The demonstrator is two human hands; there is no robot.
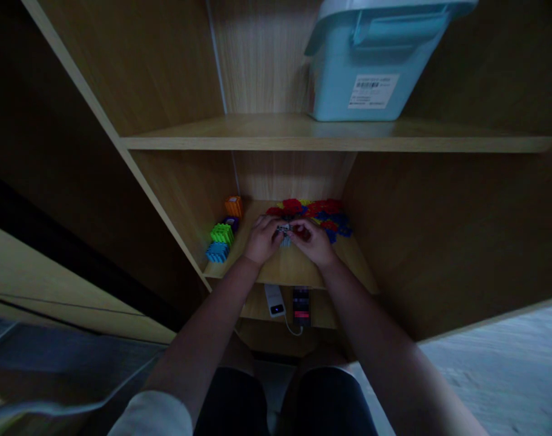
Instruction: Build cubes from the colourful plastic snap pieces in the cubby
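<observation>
Left sleeve (153, 415) is nearest. L hand (263, 238) & R hand (316, 241) meet over the shelf (298, 267), both pinching a small pale pc (285, 228) b/w them; exact shape n/a, too small & dim. To do it well: light grip, L hand steady, R hand for fine adj.; squeezing hard would prob. make the pc slip. More light would help too. Pile (319, 210) of red, blue & yellow pcs lies just beyond the hands, so best not to push fwd into it. Orange stack (233, 206), green stack (222, 234) & blue stack (218, 252) stand L of L hand, apart from it. Power bank (275, 301) & phone (301, 306) lie below the hands, w/ cable (290, 327).
</observation>
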